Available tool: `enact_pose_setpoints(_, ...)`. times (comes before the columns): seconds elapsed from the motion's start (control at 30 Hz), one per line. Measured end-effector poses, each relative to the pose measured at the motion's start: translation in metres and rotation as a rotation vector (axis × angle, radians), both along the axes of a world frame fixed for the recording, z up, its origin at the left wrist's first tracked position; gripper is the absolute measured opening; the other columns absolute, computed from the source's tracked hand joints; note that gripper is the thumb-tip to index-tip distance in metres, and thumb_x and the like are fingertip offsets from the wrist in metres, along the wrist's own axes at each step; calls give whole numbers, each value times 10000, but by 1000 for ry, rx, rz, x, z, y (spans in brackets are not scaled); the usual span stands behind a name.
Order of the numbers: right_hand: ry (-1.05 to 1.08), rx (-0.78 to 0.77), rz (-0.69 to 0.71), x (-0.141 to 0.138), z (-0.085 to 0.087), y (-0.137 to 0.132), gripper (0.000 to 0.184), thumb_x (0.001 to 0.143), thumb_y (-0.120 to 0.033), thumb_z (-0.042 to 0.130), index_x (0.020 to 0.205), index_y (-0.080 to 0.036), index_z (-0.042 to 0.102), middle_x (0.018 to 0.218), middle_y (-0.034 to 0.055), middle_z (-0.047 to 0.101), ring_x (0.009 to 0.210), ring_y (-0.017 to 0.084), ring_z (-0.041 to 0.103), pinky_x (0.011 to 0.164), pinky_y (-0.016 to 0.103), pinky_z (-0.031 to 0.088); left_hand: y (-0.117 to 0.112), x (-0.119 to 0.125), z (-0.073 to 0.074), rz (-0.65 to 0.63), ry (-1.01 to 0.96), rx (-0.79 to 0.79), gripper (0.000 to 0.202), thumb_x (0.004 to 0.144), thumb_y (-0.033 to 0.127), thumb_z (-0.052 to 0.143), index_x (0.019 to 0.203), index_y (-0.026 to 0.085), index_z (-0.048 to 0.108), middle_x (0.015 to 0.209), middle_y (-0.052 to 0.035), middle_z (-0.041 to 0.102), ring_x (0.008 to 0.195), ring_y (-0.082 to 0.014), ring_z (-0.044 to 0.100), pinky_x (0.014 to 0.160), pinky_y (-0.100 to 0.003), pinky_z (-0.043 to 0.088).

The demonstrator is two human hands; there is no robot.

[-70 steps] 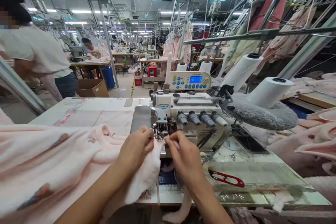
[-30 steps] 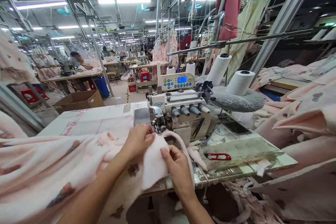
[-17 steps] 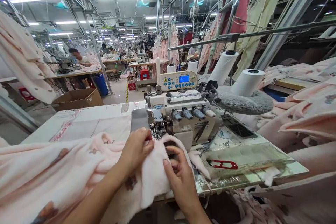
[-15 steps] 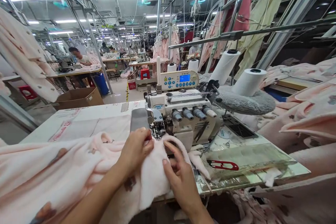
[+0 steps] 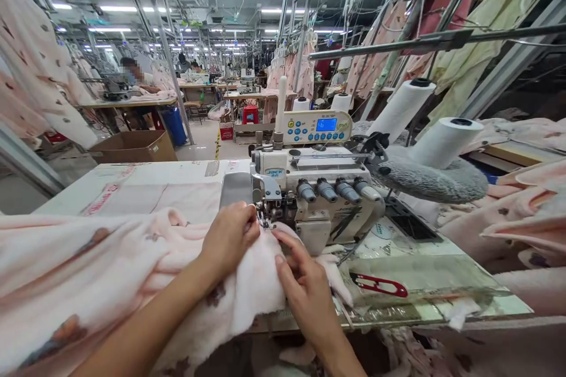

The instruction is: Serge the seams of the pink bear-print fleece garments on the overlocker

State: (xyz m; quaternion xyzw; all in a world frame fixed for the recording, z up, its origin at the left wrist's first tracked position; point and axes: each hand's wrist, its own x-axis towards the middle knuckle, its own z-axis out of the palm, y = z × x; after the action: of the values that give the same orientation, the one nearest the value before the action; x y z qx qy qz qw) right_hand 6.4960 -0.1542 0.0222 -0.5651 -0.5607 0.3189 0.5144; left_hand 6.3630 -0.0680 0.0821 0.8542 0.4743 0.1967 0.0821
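Observation:
A pale pink fleece garment (image 5: 101, 259) with small brown prints lies across the table from the left. Its edge runs under the presser foot (image 5: 265, 221) of a white overlock sewing machine (image 5: 318, 191). My left hand (image 5: 230, 235) is closed on a fold of the fleece just left of the foot. My right hand (image 5: 305, 291) presses and pinches the fleece edge in front of the machine, fingers bent onto the cloth.
Red thread snips (image 5: 380, 285) lie on the clear plate to the right. Two white rolls (image 5: 442, 141) and a grey fleece piece (image 5: 437, 179) stand behind the machine. Pink garments (image 5: 526, 206) are heaped at right. A cardboard box (image 5: 132, 147) and a seated worker (image 5: 132, 73) are at back left.
My right hand has slid from the needle area down onto the fleece in front of the machine, and more fabric is gathered there. My left hand has stayed by the foot.

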Motion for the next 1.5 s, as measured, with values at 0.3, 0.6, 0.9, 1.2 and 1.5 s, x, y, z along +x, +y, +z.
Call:
enact_pose_setpoints(0.3, 2, -66, 1, 0, -3, 2, 389, 860, -352, 435, 1198, -193, 545, 770, 54, 658, 560, 154, 533, 507, 245, 414, -39, -4, -24, -180, 81, 466, 233, 853, 126, 457, 1056, 161, 566, 887, -57, 586, 779, -194, 507, 668, -326, 423)
enact_pose_setpoints(0.6, 290, -115, -53, -9, -1, 3, 288, 801, -388, 472, 1018, -221, 384, 480, -82, 442, 421, 99, 285, 402, 185, 214, -36, -8, -14, -238, 267, 354, 317, 829, 147, 512, 1141, 182, 552, 983, -73, 578, 833, -212, 518, 706, -355, 467)
enact_pose_setpoints(0.9, 405, -60, -122, -14, 2, 10, 312, 763, -378, 537, 985, -213, 394, 461, -101, 403, 410, 89, 275, 393, 171, 221, -38, -13, -13, -204, 243, 273, 471, 790, 107, 523, 1229, 275, 506, 1073, -88, 544, 939, -235, 507, 777, -373, 465)
enact_pose_setpoints(1.2, 518, -122, 149, -21, -20, -32, 221, 731, -306, 578, 917, -194, 537, 821, 20, 616, 769, 188, 561, 738, 298, 445, -89, -31, -45, -244, 1, 449, 279, 871, 207, 466, 1141, 179, 531, 1085, -46, 607, 1021, -208, 490, 935, -345, 336)
enact_pose_setpoints(1.5, 241, -68, 19, -16, -17, -39, 191, 756, -331, 536, 666, -167, 579, 681, 7, 551, 674, 169, 477, 643, 256, 389, -89, -27, -35, -220, -164, 356, 155, 908, 196, 429, 868, 196, 579, 761, 12, 618, 745, -148, 499, 739, -298, 322)
